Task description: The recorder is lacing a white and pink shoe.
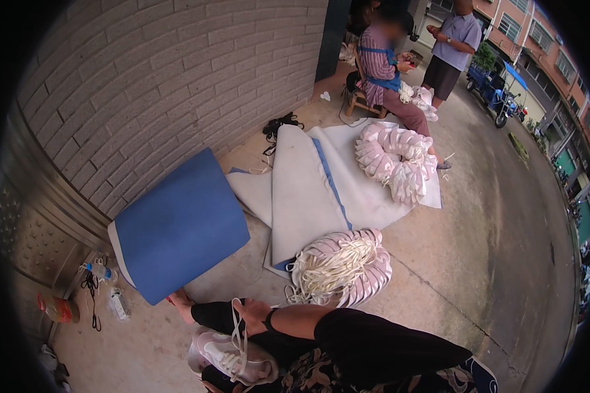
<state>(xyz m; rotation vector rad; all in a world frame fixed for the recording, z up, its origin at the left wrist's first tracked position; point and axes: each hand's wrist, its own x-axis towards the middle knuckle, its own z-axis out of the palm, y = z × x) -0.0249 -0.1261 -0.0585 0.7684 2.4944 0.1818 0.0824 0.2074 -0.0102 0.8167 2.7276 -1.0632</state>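
Note:
My right hand [252, 311] reaches in from the lower right, a dark band at its wrist, and is shut on a white lace [237, 334]. The lace runs down to a pink and white shoe upper [233, 359] lying on my lap. My black trouser leg [213, 316] and bare foot [179, 301] lie just left of the hand. Just beyond the hand, a heap of pink and white shoe uppers with loose white laces [341, 265] rests on the concrete. My left hand does not show; the lap and the shoe upper cover the lower edge.
A white and blue mat [308, 190] holds a second ring-shaped heap of uppers [396, 160]. A curled blue sheet [177, 226] leans by the brick wall [177, 72]. Bottles [98, 270] stand near a metal door. A seated person [381, 65], a standing person [453, 46] and a blue cart [495, 92] are farther off.

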